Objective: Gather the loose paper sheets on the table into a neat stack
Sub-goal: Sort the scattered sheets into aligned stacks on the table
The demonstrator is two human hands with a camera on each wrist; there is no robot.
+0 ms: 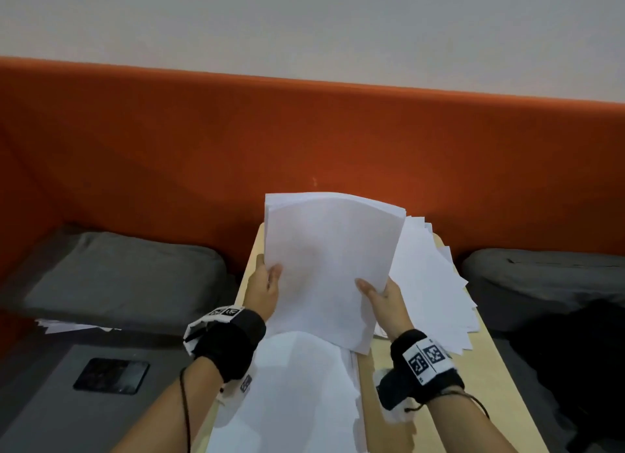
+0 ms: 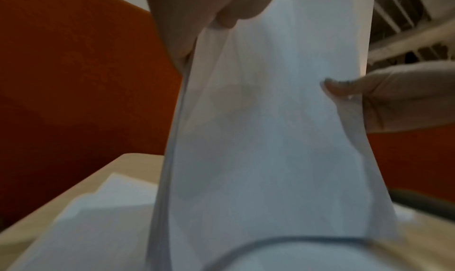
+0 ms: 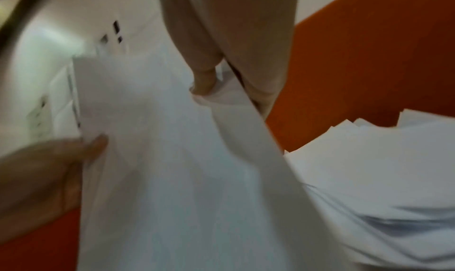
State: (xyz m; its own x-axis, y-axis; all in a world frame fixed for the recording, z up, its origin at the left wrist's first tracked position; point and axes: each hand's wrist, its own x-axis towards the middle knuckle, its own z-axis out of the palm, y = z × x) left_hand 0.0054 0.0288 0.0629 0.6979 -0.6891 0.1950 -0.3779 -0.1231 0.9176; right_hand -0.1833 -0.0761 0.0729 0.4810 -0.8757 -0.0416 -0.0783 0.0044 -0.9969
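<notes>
Head view shows the held sheets [image 1: 324, 266] upright between both hands, long axis vertical: left hand [image 1: 262, 288] and right hand [image 1: 385, 298] pinch opposite edges; loose sheets [image 1: 436, 283] fan across the table [image 1: 490, 368] nearer the right hand.

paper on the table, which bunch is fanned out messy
The loose sheets right of the right hand, corners splayed; the bundle that both hands hold is squared.

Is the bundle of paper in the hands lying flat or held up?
Held up: both hands grip the bundle by its sides.
</notes>
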